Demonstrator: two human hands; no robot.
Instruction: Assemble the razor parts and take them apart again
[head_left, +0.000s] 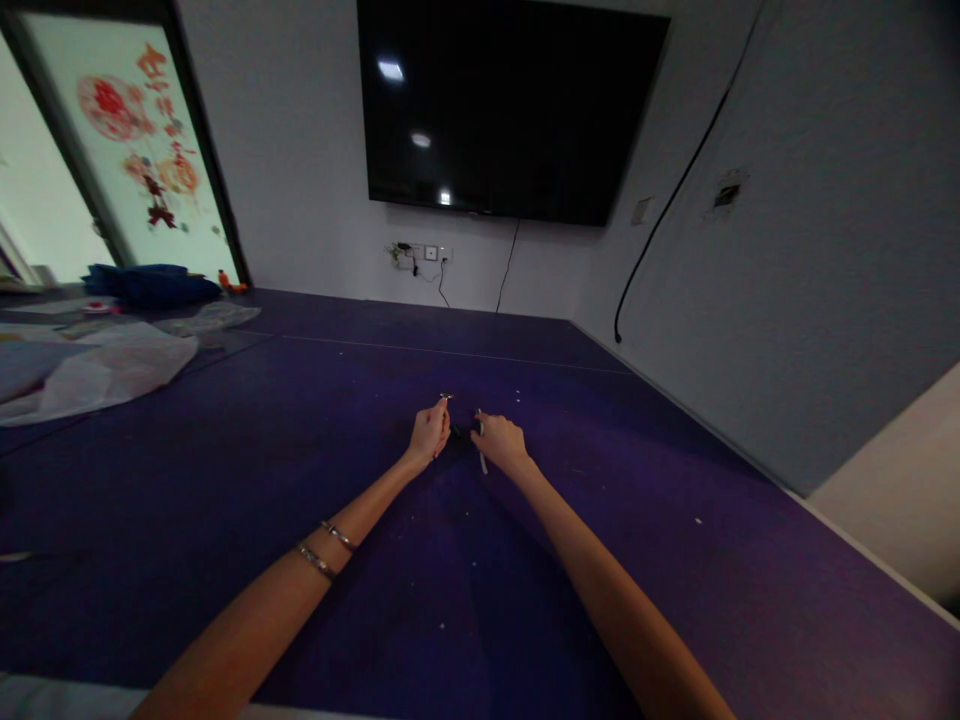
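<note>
My left hand (pixel 429 434) is closed over the purple surface, with a small shiny metallic piece (pixel 446 396) at its fingertips; its kind is too small to tell. My right hand (pixel 502 442) is a short way to the right, its fingers wrapped round a thin whitish stick-like thing (pixel 484 463) whose lower end sticks out below. Between the two hands, close to the left fingers, a small dark object (pixel 455 431) shows; whether it is held or lying there I cannot tell. Two silver bangles (pixel 319 560) circle my left forearm.
Both arms reach across a broad purple surface (pixel 360 620) dotted with small white specks. Crumpled clear plastic (pixel 127 370) and a dark blue cloth bundle (pixel 154 285) lie at left. Beyond are a wall-mounted television (pixel 510 110), sockets (pixel 431 253) and a hanging black cable (pixel 679 185).
</note>
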